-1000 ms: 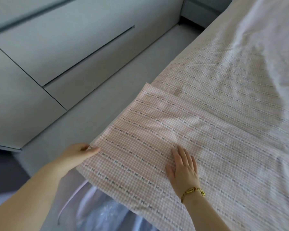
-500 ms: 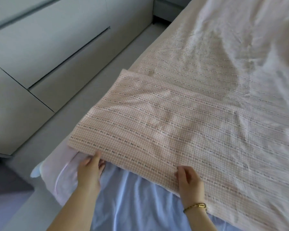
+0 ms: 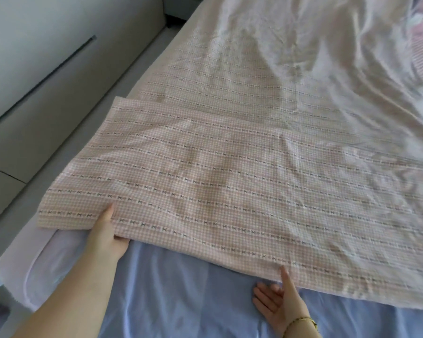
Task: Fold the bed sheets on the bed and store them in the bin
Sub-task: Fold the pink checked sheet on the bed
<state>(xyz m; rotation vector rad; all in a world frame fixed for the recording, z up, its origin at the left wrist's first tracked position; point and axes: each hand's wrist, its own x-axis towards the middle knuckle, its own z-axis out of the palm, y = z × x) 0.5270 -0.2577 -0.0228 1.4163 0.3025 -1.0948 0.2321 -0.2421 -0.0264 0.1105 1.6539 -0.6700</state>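
The pink checked sheet [image 3: 205, 186] lies spread over the bed [image 3: 51, 259], its near edge crossing a blue sheet [image 3: 181, 301]. The left hand [image 3: 105, 237] has a pinching grip on that edge near the corner, thumb on top. The right hand [image 3: 279, 306] lies palm up, fingers straight, thumb touching the edge. Grey drawers [image 3: 47, 57] stand to the left.

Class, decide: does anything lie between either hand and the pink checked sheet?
Nothing visible. The left hand grips the pink checked sheet at its near edge; the right hand lies open, thumb at that edge.
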